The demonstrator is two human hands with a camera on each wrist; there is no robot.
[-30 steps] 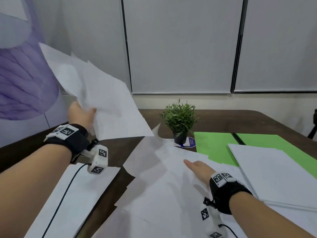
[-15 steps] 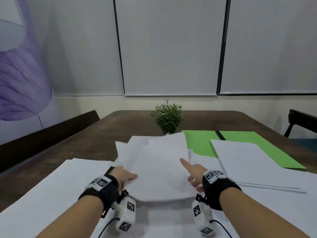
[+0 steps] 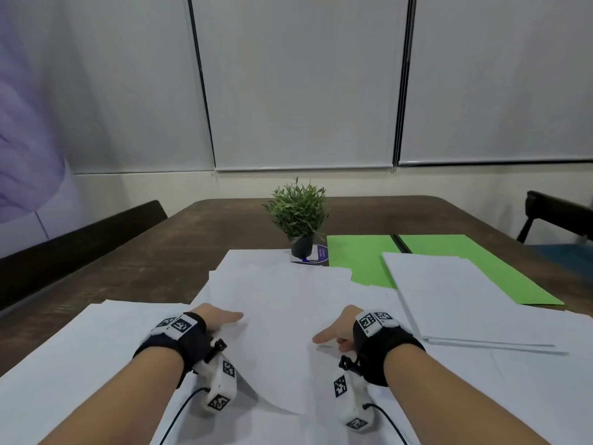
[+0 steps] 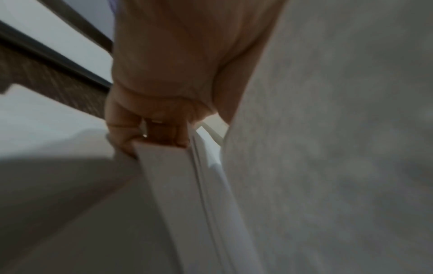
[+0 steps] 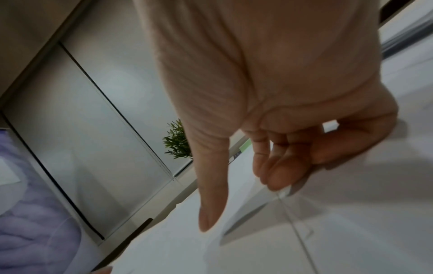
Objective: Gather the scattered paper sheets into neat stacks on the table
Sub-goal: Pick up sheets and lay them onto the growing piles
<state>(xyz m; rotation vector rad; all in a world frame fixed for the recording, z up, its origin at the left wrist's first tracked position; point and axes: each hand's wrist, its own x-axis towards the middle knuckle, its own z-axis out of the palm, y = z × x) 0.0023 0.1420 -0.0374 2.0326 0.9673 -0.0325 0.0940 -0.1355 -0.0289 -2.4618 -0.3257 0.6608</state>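
Observation:
A loose bundle of white paper sheets (image 3: 279, 300) lies in the middle of the brown table (image 3: 160, 258), its corners fanned out unevenly. My left hand (image 3: 224, 317) grips the bundle's left edge; in the left wrist view its curled fingers (image 4: 152, 129) wrap under several sheet edges (image 4: 187, 185). My right hand (image 3: 333, 335) holds the right edge. The right wrist view shows the thumb (image 5: 211, 204) lying on the top sheet (image 5: 175, 250) and curled fingertips (image 5: 281, 176) at the raised edge.
More white sheets spread at the near left (image 3: 80, 354), and a tidier white stack (image 3: 459, 300) lies right, partly over green sheets (image 3: 362, 258). A potted plant (image 3: 298, 216) stands just beyond the bundle. A bench (image 3: 80, 242) lines the left, a chair (image 3: 558, 216) the right.
My left hand swung the raised sheets down from the upper left onto the middle pile. My right hand slid back from the pile's middle to its right edge.

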